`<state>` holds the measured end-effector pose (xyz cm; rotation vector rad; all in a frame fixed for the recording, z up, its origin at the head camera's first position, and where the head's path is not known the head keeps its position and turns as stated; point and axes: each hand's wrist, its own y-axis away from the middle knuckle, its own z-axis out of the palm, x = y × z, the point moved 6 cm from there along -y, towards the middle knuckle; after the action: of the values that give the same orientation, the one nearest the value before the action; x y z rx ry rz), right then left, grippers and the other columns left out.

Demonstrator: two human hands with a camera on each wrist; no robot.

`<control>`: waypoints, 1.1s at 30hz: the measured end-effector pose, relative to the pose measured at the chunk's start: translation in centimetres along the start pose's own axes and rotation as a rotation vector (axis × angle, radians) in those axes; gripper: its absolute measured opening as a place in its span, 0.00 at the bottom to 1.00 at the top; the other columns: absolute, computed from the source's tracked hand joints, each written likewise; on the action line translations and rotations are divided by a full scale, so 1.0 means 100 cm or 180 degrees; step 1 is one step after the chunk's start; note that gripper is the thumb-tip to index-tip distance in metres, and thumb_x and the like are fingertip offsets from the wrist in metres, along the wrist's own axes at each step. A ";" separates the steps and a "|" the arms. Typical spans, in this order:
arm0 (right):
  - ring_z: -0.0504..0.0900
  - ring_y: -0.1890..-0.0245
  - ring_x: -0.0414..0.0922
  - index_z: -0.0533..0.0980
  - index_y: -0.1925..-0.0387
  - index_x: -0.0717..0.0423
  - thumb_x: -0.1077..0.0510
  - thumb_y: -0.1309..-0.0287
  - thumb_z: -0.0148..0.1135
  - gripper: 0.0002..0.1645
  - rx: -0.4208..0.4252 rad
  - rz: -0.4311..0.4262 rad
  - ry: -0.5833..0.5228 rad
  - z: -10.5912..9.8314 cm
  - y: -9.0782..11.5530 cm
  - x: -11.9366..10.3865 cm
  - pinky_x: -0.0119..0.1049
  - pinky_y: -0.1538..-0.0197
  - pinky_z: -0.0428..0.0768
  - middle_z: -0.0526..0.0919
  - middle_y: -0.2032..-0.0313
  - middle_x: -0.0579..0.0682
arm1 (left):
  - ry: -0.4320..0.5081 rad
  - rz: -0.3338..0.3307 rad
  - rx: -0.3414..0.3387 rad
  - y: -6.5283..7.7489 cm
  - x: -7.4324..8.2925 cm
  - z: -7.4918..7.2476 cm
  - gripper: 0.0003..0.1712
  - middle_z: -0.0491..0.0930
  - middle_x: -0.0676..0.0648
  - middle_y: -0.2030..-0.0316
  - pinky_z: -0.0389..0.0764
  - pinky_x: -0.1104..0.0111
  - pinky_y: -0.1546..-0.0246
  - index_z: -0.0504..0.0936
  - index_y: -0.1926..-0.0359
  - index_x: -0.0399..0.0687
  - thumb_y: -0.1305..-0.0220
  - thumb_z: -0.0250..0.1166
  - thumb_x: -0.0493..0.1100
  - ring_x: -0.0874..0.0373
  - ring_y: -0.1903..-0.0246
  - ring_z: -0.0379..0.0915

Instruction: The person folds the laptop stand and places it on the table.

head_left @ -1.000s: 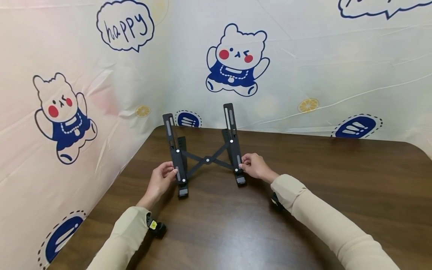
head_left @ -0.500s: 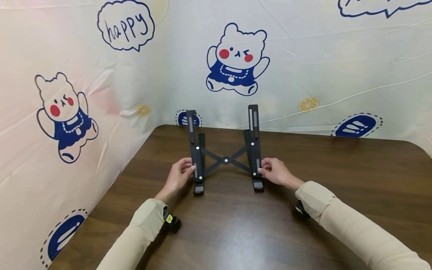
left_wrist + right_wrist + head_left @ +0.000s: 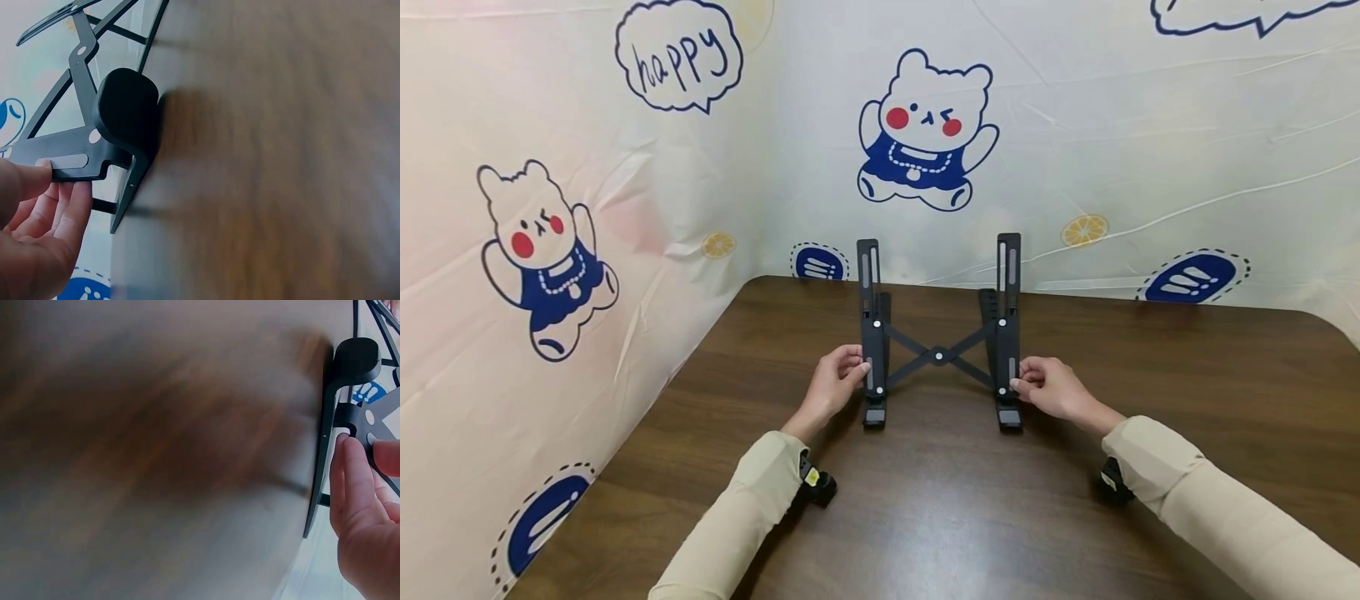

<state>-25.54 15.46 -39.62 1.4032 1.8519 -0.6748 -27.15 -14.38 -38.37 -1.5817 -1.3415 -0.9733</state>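
Observation:
A black folding laptop stand [image 3: 938,356] stands unfolded on the table, its two slotted side arms joined by a crossed brace. My left hand [image 3: 832,382] pinches the lower part of the left arm between thumb and fingers. On the opposite side my right hand [image 3: 1058,388] pinches the right arm at about the same height. The left wrist view shows the thumb over a grey pad strip [image 3: 69,162], with the fingers beneath the arm's edge. In the right wrist view the curved front lip [image 3: 357,361] of the stand rises beside the right fingers [image 3: 357,469].
The brown wooden table [image 3: 940,517] stretches out around the stand. Behind it and to the left hangs a pale cloth [image 3: 1075,125] with cartoon bears. Small black wrist cameras [image 3: 822,487] sit at both sleeve cuffs.
Both hands have carried the laptop stand to the right across the table. It has also turned from slightly slanted to facing squarely forward. The grip on each side stays the same.

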 end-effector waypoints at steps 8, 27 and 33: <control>0.73 0.77 0.41 0.71 0.72 0.63 0.63 0.44 0.56 0.06 0.0182 -0.0063 0.0203 -0.012 0.015 0.005 0.32 0.75 0.70 0.73 0.81 0.47 | -0.0096 0.0029 -0.0013 -0.013 -0.006 0.017 0.13 0.76 0.39 0.63 0.78 0.64 0.66 0.74 0.55 0.34 0.42 0.58 0.32 0.50 0.64 0.75; 0.73 0.77 0.42 0.70 0.71 0.64 0.62 0.44 0.56 0.07 0.0195 0.0117 0.0171 -0.035 0.041 0.024 0.31 0.76 0.73 0.72 0.78 0.49 | -0.0142 0.0185 -0.0147 -0.018 0.009 0.053 0.12 0.77 0.40 0.64 0.78 0.67 0.68 0.74 0.56 0.35 0.42 0.58 0.32 0.53 0.66 0.75; 0.76 0.75 0.44 0.71 0.70 0.64 0.63 0.44 0.56 0.06 0.0071 0.0106 0.0128 -0.039 0.046 0.027 0.31 0.72 0.76 0.75 0.78 0.50 | -0.0162 0.0136 -0.0189 -0.014 0.010 0.059 0.13 0.77 0.41 0.63 0.78 0.68 0.68 0.74 0.55 0.36 0.42 0.58 0.33 0.53 0.66 0.74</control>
<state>-22.45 21.23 -39.32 1.4686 1.8532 -0.6569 -28.14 -8.42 -39.46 -1.6833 -1.3186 -0.9605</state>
